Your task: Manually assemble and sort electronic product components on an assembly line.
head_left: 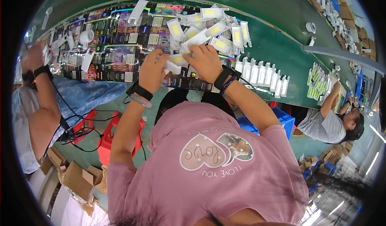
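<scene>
My left hand [150, 72] is closed on a small white plastic part [173, 68], which sticks out past its fingertips toward the right. Just across from it, my right hand [206, 64] is closed with thumb and fingers bent at a clear-and-white light panel with a yellow strip [177, 59]. That panel spans the gap between both hands, and its ends are partly hidden by fingers. A long white cover [196, 40] lies right above my right fingertips. Beyond it is a loose heap of similar yellow-strip panels [217, 28].
Printed dark packaging sheets [120, 31] cover the green bench's left part. White covers [87, 60] and a round white part [86, 36] lie on them. A row of clear-white housings [261, 74] stands right. Co-workers sit left and right [327, 123]. Below are red stools [114, 139] and a blue crate [284, 123].
</scene>
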`<action>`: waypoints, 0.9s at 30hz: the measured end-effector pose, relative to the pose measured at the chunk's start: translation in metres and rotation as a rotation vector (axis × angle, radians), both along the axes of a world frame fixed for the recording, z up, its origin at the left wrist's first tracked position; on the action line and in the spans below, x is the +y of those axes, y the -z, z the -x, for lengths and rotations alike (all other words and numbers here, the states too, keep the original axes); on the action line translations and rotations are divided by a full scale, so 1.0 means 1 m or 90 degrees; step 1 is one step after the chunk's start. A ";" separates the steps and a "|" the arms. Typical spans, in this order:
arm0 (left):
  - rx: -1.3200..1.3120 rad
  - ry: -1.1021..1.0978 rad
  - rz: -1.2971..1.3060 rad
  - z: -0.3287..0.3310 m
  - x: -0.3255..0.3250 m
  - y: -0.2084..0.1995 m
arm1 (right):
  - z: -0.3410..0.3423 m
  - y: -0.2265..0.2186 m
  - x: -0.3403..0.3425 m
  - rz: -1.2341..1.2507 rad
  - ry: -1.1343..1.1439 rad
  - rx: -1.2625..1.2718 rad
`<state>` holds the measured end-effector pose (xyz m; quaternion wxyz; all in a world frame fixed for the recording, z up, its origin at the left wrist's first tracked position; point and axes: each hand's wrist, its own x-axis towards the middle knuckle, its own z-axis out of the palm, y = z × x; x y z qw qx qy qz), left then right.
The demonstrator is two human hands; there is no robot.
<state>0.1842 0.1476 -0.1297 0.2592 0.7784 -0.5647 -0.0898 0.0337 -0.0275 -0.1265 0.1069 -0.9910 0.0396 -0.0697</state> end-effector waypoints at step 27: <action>0.143 0.147 0.078 0.057 0.027 -0.028 | 0.012 -0.037 0.032 -0.286 0.185 -0.383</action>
